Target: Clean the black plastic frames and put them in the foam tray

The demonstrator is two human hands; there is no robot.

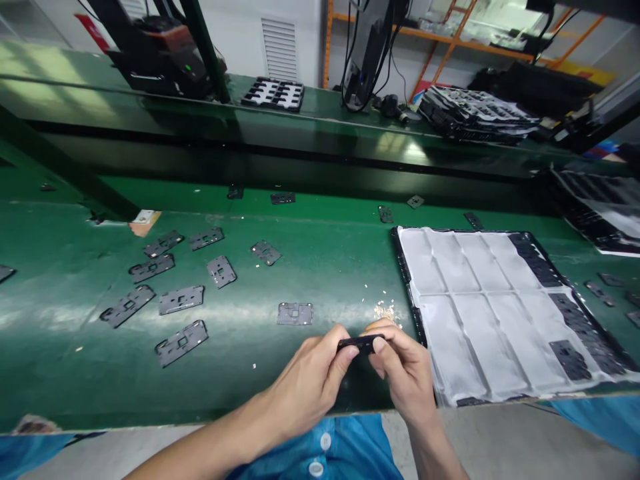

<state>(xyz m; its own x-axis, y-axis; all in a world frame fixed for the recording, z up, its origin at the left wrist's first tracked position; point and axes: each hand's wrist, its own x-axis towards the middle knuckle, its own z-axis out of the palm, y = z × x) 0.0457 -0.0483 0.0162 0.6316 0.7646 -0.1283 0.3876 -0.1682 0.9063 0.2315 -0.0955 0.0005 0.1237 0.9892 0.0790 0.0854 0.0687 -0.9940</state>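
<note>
Between my two hands, near the bench's front edge, a small black plate [361, 344] is held almost edge-on. My left hand [320, 367] pinches its left end between thumb and fingers. The right end is gripped by my right hand [403, 363], thumb on the near side. Just beyond my right hand lies a small pile of tiny pale pieces [385, 311]. A similar flat dark plate [295, 314] rests on the green bench beyond my left hand. To the right stands a black tray [411, 300] lined with white sheet, with dark plates along its right side.
Several dark plates [181, 300] lie scattered at the left, and a few along the back. A green post [65, 163] meets the bench at the left. Stacked trays [475, 113] and a black-and-white tray [274, 94] sit on the raised shelf. Blue clothing shows at both lower corners.
</note>
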